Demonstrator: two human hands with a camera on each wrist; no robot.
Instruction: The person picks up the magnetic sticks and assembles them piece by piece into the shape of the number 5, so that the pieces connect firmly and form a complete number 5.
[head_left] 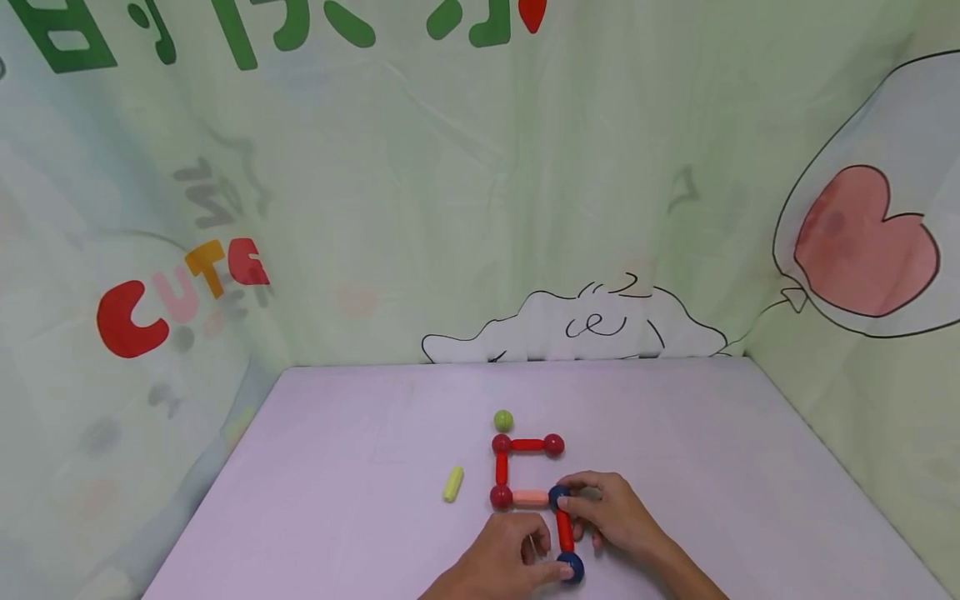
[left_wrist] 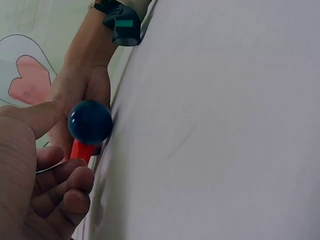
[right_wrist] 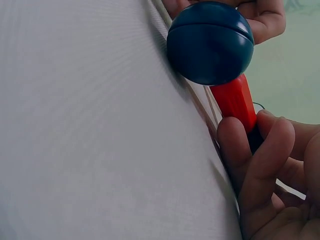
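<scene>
Ball-and-rod pieces form an angular S-like shape on the table. The thumb and index finger of my right hand (head_left: 613,510) pinch the upper blue ball (head_left: 557,497) at its right side. A red rod (head_left: 565,531) runs from it toward the lower blue ball (head_left: 572,568). My left hand (head_left: 504,552) has its thumb against that lower ball, its other fingers loosely bent beside the rod. In the left wrist view the lower ball (left_wrist: 90,122) stands clear of those bent fingers. A pink rod (head_left: 530,498) links the upper blue ball with a red ball (head_left: 501,497).
Farther back, an upright red rod (head_left: 502,469) and a level one (head_left: 528,445) join the corner red ball (head_left: 502,444) and end red ball (head_left: 554,445). A green ball (head_left: 503,420) sits behind the corner. Left lies a loose yellow rod (head_left: 453,484). Printed curtains (head_left: 450,183) surround the table (head_left: 337,467).
</scene>
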